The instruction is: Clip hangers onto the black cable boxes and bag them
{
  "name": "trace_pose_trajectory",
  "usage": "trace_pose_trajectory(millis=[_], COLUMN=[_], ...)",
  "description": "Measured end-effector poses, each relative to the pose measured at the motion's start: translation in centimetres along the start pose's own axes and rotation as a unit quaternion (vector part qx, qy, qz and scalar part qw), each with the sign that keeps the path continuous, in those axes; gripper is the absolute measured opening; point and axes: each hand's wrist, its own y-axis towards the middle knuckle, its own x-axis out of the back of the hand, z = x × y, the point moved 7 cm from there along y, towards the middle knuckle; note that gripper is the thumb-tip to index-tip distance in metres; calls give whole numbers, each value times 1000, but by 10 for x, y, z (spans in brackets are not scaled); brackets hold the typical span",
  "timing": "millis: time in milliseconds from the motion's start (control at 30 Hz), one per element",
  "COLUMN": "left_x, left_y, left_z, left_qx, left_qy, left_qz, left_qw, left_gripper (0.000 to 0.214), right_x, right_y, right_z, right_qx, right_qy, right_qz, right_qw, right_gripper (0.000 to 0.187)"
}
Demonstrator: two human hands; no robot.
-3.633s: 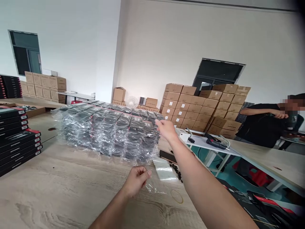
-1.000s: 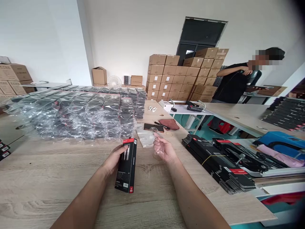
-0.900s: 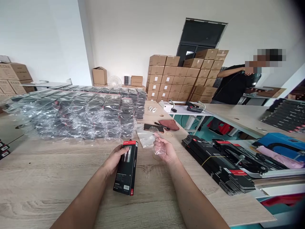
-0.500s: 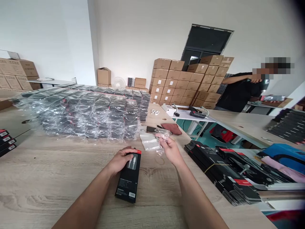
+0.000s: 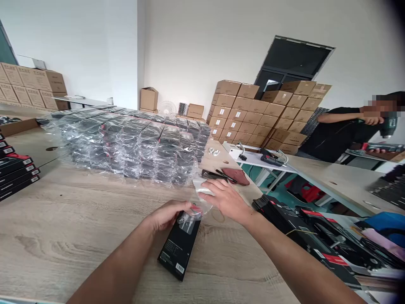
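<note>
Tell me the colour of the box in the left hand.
The box is black with a red top edge, clearest in the head view.

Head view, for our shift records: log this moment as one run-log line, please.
left hand: holds black product box | right hand: on clear plastic bag | beyond: shrink-wrapped box stack

Black box top hidden behind left hand.

The bare left hand and right hand have slim fingers, and the left forearm and right forearm run uncovered, tapering toward the wrists, with no sleeve in view.
</note>
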Motion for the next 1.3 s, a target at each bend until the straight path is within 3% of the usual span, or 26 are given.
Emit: trace_pose_trajectory(millis=[200, 333, 500, 633, 733, 800, 900, 1033, 1133, 1200, 1300], left_x=[5, 7, 7, 13, 15, 16, 22, 20, 16, 16, 21], left_y=[2, 6, 9, 10, 11, 11, 10, 11, 12, 11, 8], left_z=[3, 9, 11, 14, 12, 11, 11, 10, 8, 9, 10], left_qx=[-25, -15, -16, -11, -32, -35, -30, -42, -55, -41, -14], left_qy=[28, 2, 5, -12, -23, -30, -26, 13, 86, 128, 163], left_qz=[-38, -57, -60, -101, -113, -121, -160, -158, -139, -140, -170], left_qw=[999, 998, 998, 995, 993, 992, 986, 987, 985, 981, 972], left_gripper=[46, 48, 42, 30, 43, 48, 52, 54, 56, 59, 63], right_x=[-13, -36, -67, -84, -86, -81, -84, -110, -117, -116, -118], right_y=[1, -3, -7, -10, -19, -36, -65, -66, -48, -39, -42], right_z=[-24, -41, -40, -41, -50, -63, -75, -45, -22, -19, -22], right_qx=[-67, -115, -152, -232, -325, -429, -545, -536, -496, -479, -506], right_qy=[0, 6, 20, 43, 55, 62, 200, 522, 645, 682, 708], right_qz=[-22, -17, -19, -55, -82, -97, -54, 33, -37, -128, -220], right_qw=[997, 993, 988, 970, 940, 896, 813, 663, 580, 537, 441], right_gripper=[33, 33, 34, 37, 43, 46, 25, 57, 44, 35, 36])
